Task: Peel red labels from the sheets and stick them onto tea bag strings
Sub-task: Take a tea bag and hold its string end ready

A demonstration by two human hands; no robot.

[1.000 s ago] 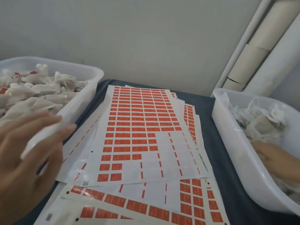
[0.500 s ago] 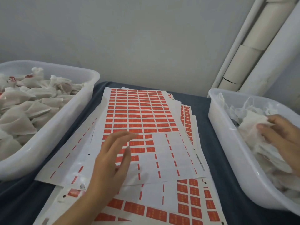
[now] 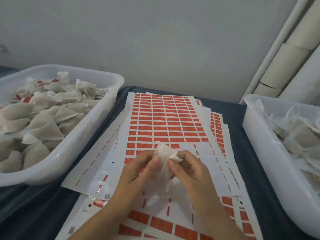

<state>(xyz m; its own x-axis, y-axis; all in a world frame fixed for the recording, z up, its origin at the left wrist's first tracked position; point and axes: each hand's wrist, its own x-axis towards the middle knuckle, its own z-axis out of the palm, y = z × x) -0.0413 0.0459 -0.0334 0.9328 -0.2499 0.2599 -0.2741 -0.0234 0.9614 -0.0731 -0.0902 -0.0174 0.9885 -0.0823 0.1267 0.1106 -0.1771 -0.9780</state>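
Our left hand (image 3: 138, 172) and right hand (image 3: 188, 170) pinch one tea bag (image 3: 164, 158) between curled fingers, just above the top label sheet (image 3: 166, 118); the nearest red labels (image 3: 136, 146) lie just beyond our left fingers.

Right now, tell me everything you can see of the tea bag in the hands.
The tea bag is a small pouch of white, slightly see-through mesh, crumpled, held above the label sheets at the middle of the table. The left hand and right hand pinch it from either side with their fingertips. No red label shows on it; its string cannot be made out.
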